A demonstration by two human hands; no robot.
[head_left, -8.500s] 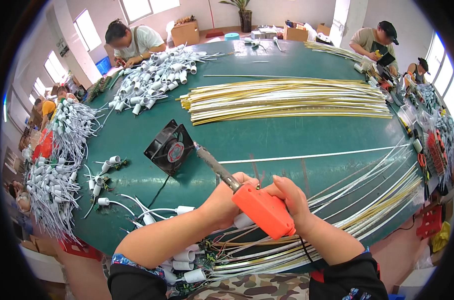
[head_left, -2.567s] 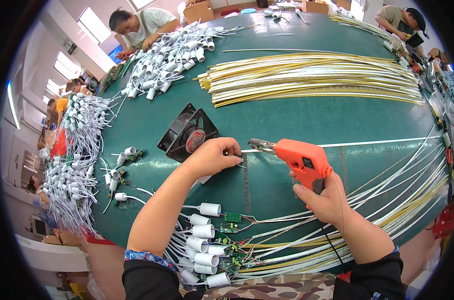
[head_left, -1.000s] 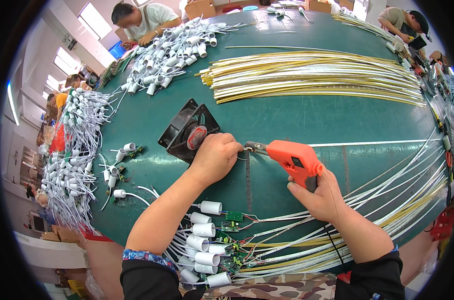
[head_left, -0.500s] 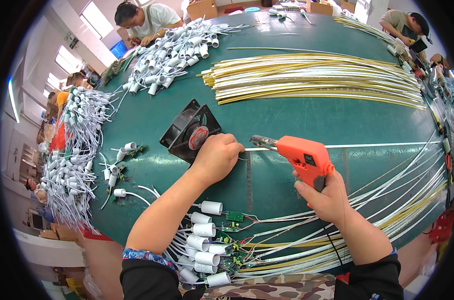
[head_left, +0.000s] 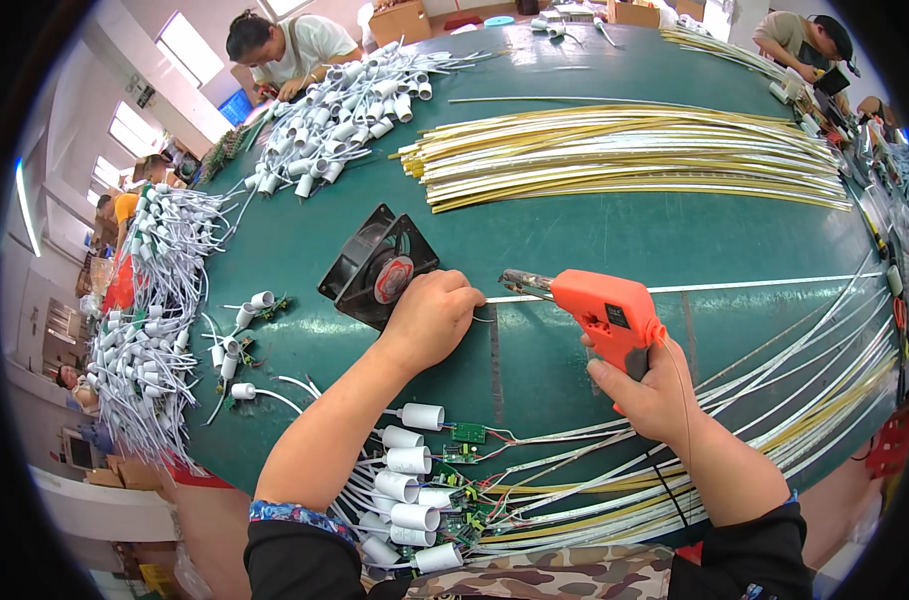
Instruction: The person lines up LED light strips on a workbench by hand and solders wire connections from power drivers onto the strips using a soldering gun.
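1. Orange pistol-shaped plastic soldering gun (head_left: 607, 305): above green tabletop (head_left: 575, 235), R hand (head_left: 657, 395) wrapped round its grip. Prob. rigid, fairly light; hold by grip only, as metal barrel may be hot.
2. Gun's long axis: approx. L–R; tip points L, slightly away from wearer; grip slants down twd. wearer.
3. Thin flat white strip (head_left: 765, 284): on tabletop, long axis L–R. Prob. v. light, bendy; best taken at end.
4. L hand (head_left: 430, 318): fingertips pinched on strip's L end; exact contact hidden.
5. Black square-framed fan (head_left: 380, 268): just beyond L hand; touching or not, can't tell.
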